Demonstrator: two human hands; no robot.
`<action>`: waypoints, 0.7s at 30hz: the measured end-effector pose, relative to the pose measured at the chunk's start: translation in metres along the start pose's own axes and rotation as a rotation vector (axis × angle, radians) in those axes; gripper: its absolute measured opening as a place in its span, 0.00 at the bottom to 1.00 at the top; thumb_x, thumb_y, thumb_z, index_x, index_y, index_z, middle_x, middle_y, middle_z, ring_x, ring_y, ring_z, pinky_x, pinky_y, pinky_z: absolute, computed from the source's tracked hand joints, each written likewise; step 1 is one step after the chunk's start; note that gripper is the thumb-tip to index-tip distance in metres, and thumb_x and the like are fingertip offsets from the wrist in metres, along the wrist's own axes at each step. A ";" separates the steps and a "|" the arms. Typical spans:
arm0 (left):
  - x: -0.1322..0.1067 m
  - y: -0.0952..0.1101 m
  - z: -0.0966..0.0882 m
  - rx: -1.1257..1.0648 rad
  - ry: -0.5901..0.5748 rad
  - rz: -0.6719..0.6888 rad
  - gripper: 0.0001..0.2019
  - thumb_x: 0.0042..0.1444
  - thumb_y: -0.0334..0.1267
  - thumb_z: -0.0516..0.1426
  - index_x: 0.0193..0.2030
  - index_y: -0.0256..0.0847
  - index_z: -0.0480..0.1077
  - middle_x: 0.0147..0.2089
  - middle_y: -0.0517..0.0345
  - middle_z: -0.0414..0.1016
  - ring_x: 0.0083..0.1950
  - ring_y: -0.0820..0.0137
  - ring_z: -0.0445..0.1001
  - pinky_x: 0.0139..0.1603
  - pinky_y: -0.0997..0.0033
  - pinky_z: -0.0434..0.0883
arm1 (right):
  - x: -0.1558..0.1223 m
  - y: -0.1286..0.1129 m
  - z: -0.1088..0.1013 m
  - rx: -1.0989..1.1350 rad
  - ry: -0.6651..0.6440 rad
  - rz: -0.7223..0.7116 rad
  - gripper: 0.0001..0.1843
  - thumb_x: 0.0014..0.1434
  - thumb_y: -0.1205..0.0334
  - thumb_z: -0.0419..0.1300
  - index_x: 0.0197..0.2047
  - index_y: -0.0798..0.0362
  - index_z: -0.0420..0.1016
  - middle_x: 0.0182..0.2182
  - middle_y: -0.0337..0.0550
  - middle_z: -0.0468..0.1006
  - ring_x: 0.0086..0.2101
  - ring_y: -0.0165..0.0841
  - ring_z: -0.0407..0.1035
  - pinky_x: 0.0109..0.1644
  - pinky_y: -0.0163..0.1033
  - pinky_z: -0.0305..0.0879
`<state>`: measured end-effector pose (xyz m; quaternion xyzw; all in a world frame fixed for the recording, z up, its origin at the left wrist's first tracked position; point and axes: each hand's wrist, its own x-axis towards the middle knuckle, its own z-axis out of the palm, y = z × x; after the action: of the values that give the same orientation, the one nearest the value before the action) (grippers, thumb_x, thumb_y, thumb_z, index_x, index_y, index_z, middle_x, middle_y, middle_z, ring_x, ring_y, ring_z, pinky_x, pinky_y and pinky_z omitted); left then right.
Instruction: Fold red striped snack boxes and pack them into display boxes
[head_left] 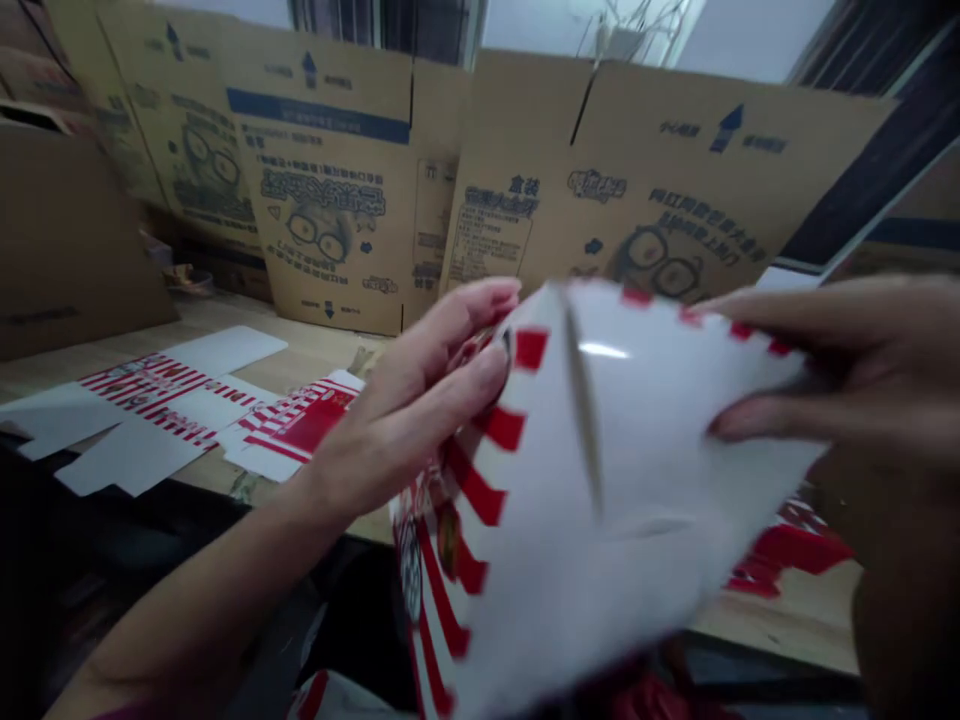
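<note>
Mid-fold, looks like: left hand [420,400] pinching striped edge of red-and-white carton blank [600,480], right hand [832,390] gripping opposite side, holding it up over worktop [315,355]. Probably needing panels creased next. More flat blanks [172,400] lying left.

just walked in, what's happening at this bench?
A person holds a red-and-white striped paper carton in both bare hands: the left hand grips its left edge, the right hand presses its upper right side. The white inner face points at the camera, blurred. More flat carton blanks lie on the wooden table, and printed cardboard boxes stand along the back.
</note>
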<state>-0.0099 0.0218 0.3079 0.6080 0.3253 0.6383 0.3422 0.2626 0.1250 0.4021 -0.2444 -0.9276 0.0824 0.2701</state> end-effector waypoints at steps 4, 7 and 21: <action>-0.003 -0.078 -0.024 -0.046 0.135 -0.045 0.30 0.61 0.59 0.48 0.64 0.44 0.62 0.68 0.54 0.62 0.70 0.54 0.56 0.70 0.52 0.56 | -0.034 0.001 0.111 -0.299 0.068 -0.281 0.16 0.61 0.57 0.59 0.53 0.49 0.72 0.35 0.43 0.80 0.32 0.34 0.74 0.32 0.38 0.71; -0.016 -0.146 -0.041 0.046 0.281 -0.293 0.35 0.57 0.56 0.56 0.67 0.43 0.56 0.72 0.50 0.55 0.73 0.56 0.49 0.71 0.54 0.52 | -0.067 0.031 0.225 -0.384 0.172 -0.361 0.16 0.62 0.72 0.51 0.52 0.57 0.72 0.34 0.49 0.79 0.33 0.36 0.72 0.36 0.42 0.70; -0.042 -0.281 -0.035 0.449 0.214 -0.599 0.28 0.60 0.48 0.49 0.63 0.36 0.52 0.62 0.37 0.65 0.61 0.55 0.68 0.59 0.55 0.66 | -0.126 0.100 0.374 -0.231 -0.199 0.039 0.21 0.57 0.74 0.53 0.52 0.55 0.74 0.48 0.55 0.79 0.50 0.45 0.72 0.56 0.53 0.68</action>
<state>-0.0320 0.1425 0.0497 0.4758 0.6538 0.4830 0.3360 0.1936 0.1415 0.0011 -0.2824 -0.9482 0.0039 0.1453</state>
